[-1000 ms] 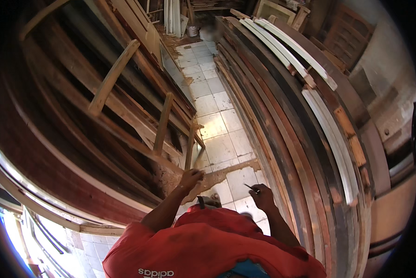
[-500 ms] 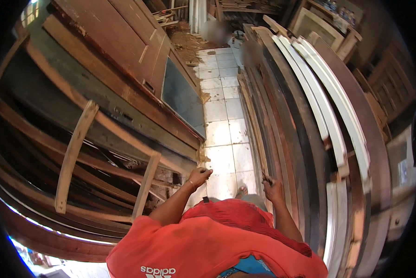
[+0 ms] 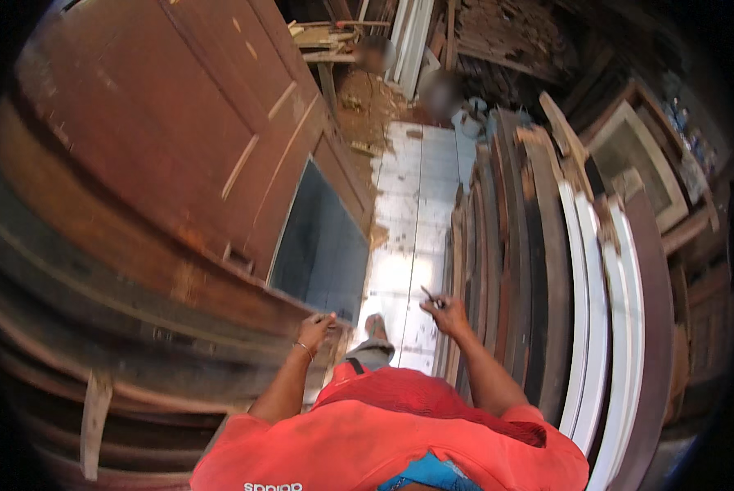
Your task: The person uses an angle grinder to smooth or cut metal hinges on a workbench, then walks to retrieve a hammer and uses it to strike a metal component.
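My right hand [image 3: 446,315] is closed around a thin dark tool [image 3: 426,293] held over the tiled walkway; its tip points forward and left, and its exact kind is too small to make out. My left hand [image 3: 314,334] has its fingers curled together beside the lower edge of a brown panelled door [image 3: 195,155]. Whatever those fingers hold, if anything, is hidden. A dark glass-like pane [image 3: 322,245] sits in the near part of that door, just ahead of my left hand.
Stacked boards and frames [image 3: 538,270] line the right, with long white pieces [image 3: 583,319] among them. More leaning panels [image 3: 64,311] fill the left. Between them runs a white tiled walkway [image 3: 399,221]. Wood debris [image 3: 359,98] and a framed panel [image 3: 641,159] lie farther off.
I have moved forward along the walkway, so the door is nearer and larger. My left hand has come to the door's edge. My right hand has shifted left, still holding the tool.
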The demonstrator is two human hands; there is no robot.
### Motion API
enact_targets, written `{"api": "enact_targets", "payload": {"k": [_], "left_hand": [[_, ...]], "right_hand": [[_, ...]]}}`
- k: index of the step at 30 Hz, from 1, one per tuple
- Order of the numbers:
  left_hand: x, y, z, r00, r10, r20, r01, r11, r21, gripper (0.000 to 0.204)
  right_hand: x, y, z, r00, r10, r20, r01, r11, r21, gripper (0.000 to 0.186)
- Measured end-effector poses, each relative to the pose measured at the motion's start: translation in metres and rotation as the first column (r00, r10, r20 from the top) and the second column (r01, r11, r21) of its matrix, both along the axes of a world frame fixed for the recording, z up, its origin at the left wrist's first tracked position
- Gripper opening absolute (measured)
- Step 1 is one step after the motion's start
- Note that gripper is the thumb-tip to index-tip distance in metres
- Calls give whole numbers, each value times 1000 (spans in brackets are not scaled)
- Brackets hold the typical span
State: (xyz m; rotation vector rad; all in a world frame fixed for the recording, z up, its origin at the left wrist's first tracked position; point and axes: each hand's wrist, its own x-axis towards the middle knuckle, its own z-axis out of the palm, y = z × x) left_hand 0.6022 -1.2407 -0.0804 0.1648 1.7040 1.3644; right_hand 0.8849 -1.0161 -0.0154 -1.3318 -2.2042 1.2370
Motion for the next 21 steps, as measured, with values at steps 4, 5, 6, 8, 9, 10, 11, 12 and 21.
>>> {"api": "enact_targets", "payload": {"k": [4,5,6,8,9,10,11,12,21], "left_hand": [[-49,155,45,991,-129,-43,131,990,47,29],[-61,185,55,974,-200,-102,205,978,35,31],[-74,219,58,950,-258,-177,259,966,-19,30],[-97,289,64,908,-349,-233,346,937,-56,31],[-107,322,69,898,-379,-225,383,923,-25,32],[-119,356,71,895,-388,-221,390,920,-38,32],[-128,389,69,906,-368,-211,373,928,-15,33],[-140,419,68,917,-346,-200,354,935,8,33],[-265,633,0,990,-125,-67,113,981,-158,32]], "right_hand": [[-18,99,-12,994,-107,-21,99,968,-229,32],[-25,116,-11,988,-156,-3,148,947,-286,30],[-35,138,-6,989,-146,7,141,941,-309,30],[-51,186,2,973,-232,2,223,933,-282,27],[-52,210,-13,971,-237,12,230,925,-302,27],[-57,240,-33,959,-283,-6,273,929,-251,27],[-67,267,-43,946,-324,-25,313,929,-197,27],[-76,295,-52,945,-327,-21,315,926,-209,27],[-236,635,-42,952,-185,-243,219,968,121,31]]}}
